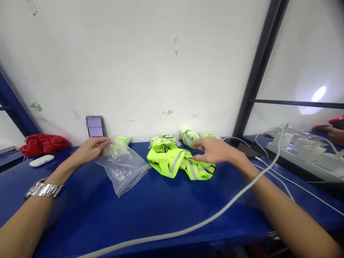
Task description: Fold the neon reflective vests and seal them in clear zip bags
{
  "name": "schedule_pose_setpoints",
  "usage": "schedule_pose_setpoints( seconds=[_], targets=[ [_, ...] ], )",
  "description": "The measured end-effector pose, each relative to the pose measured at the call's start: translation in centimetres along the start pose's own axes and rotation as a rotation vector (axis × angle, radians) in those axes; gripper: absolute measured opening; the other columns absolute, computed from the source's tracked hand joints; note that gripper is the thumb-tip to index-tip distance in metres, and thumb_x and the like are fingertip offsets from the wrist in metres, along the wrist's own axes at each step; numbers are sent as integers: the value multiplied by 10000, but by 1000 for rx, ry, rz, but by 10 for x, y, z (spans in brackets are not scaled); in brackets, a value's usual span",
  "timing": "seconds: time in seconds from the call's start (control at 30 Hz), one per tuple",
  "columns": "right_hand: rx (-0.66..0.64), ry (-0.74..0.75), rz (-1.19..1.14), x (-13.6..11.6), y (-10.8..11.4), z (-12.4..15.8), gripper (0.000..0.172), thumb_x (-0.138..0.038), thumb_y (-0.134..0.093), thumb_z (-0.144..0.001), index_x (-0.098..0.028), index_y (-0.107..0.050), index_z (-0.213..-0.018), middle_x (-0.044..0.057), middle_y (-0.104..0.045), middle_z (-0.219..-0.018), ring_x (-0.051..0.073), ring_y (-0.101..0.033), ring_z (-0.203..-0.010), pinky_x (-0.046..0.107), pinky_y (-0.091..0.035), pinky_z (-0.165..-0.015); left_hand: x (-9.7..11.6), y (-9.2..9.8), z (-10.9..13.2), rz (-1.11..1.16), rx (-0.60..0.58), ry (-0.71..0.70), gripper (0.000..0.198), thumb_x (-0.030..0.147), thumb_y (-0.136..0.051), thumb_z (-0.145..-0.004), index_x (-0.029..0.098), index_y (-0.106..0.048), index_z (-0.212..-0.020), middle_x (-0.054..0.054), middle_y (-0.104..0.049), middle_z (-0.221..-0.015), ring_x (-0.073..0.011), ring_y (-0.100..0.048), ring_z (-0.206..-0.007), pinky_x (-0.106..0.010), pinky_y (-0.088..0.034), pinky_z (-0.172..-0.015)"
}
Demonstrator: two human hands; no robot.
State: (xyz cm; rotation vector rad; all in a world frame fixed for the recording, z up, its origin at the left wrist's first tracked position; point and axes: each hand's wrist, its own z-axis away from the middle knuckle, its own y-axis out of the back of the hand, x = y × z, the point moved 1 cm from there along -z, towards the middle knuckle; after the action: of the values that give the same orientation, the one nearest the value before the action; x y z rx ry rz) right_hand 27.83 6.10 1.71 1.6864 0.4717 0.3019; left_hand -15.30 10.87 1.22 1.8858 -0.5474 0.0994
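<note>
Clear bag (pixel 125 170) pinched beside a loose yellow garment (pixel 174 161)

The person's left hand (pixel 95 148) has the clear bag by one end, thumb and fingers closed together on the plastic. The bag slants down to the right, its far end nearly reaching the garment; its walls are thin and wrinkled, and the blue tabletop (pixel 161 202) shows through. A yellow bundle (pixel 123 139) lies behind its upper part; whether any of that yellow is inside the bag cannot be told.

The garment, fluorescent with grey bands, lies bunched outside any bag. The right hand (pixel 215 148) is over its right end, thumb and fingers parted with nothing gripped; whether the fingertips touch the cloth cannot be told.

Along the wall behind, one clear packet (pixel 165 138) holds folded yellow material with grey bands. Two more bundles (pixel 189 136) lie to its right, the nearer in shiny clear wrapping, the farther partly hidden by the right hand.
</note>
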Motion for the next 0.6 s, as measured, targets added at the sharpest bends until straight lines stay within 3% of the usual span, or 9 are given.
schedule_pose_setpoints(
  seconds=[0.07,0.1,0.2,0.27,0.3,0.4,0.5,0.53,0.6],
  targets=[
    [223,116,-20,-21,-5,-1,583,-538,-512,-824,-179,-536,-1283,133,-591,-1240,312,-532,-1115,391,-414,-881,11,-14,-2,-78,3,-108,450,427,-363,-897,118,-658,-1040,-56,-681,-796,-221,-605,-756,-279,-460,-689],
    [275,187,-25,-31,-11,-2,658,-576,-503,-824,-192,-460,-1356,132,-526,-1328,321,-475,-1192,423,-379,-950,18,-20,-2,-110,28,-143,448,417,-356,-897,135,-656,-1074,-80,-685,-912,-242,-611,-844,-302,-464,-752],
    [223,329,11,-53,-35,-7,833,-679,-531,-765,-274,-294,-1454,131,-366,-1466,367,-352,-1301,517,-310,-998,48,-29,1,-294,155,-246,479,381,-276,-932,171,-604,-1211,-138,-636,-1037,-270,-593,-938,-366,-456,-825],
    [140,365,37,-58,-45,-8,731,-581,-540,-810,-280,-318,-1438,136,-401,-1441,361,-386,-1276,509,-321,-971,70,-25,10,-347,229,-222,490,409,-267,-944,155,-602,-1195,-143,-643,-989,-277,-596,-922,-385,-458,-824],
    [107,368,39,-57,-45,-8,675,-490,-563,-816,-266,-352,-1417,138,-452,-1398,347,-433,-1231,488,-337,-947,80,-23,17,-316,192,-212,495,442,-267,-949,160,-609,-1169,-127,-656,-976,-269,-606,-905,-378,-463,-814],
    [76,347,-10,-47,-34,-6,555,-292,-632,-718,-212,-520,-1256,112,-616,-1147,282,-552,-1001,399,-373,-830,103,-19,49,-197,-85,-215,462,489,-299,-947,218,-619,-1141,-73,-671,-1093,-260,-619,-982,-365,-467,-853],
    [77,276,-140,-38,-18,-4,208,-351,-627,-739,-185,-650,-862,35,-623,-766,179,-529,-699,301,-339,-666,114,-26,86,-201,-258,-270,427,475,-366,-923,279,-576,-1239,-57,-594,-1281,-293,-575,-1119,-389,-455,-899],
    [80,226,-175,-37,-15,-4,247,-405,-579,-794,-178,-630,-713,9,-560,-631,143,-474,-594,281,-307,-615,115,-31,94,-205,-296,-253,430,476,-382,-912,284,-576,-1244,-64,-599,-1271,-299,-600,-1074,-391,-469,-860],
    [115,118,-176,-36,-14,-6,490,-469,-430,-896,-175,-530,-518,-25,-386,-464,102,-340,-467,272,-242,-557,115,-42,98,-206,-386,-225,458,477,-356,-920,270,-538,-1286,-89,-614,-1232,-285,-629,-1009,-381,-478,-828]
  ],
)
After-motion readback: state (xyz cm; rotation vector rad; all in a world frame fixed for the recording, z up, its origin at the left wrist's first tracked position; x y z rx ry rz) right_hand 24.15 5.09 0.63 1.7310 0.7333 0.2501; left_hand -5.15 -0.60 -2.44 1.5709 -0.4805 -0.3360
